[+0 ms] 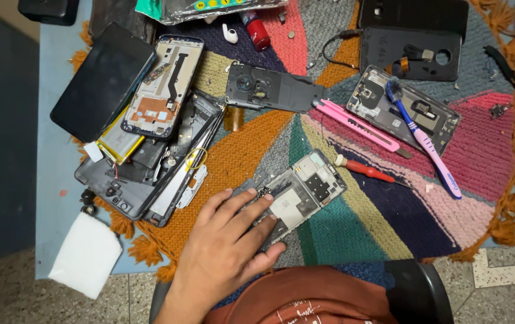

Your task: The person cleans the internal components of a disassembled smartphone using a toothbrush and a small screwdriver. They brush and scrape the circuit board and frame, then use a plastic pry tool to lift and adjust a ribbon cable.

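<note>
My left hand (224, 249) lies flat, palm down, on the near end of an opened phone (305, 189) whose back is off, showing silver shields and a board. The fingers are spread over its lower half and press it onto the colourful woven mat (239, 150). Just right of this phone lies a small red-handled screwdriver (362, 170). My right hand is not in view.
A pile of phone frames (149, 174), a bare midframe (161, 87), a black screen (101, 81) and a battery (116, 144) sit at left. A black inner plate (269, 88), pink utility knife (359, 125), toothbrush (428, 147) and open back covers (410, 111) lie beyond. A white pad (86, 255) overhangs the table's near left edge.
</note>
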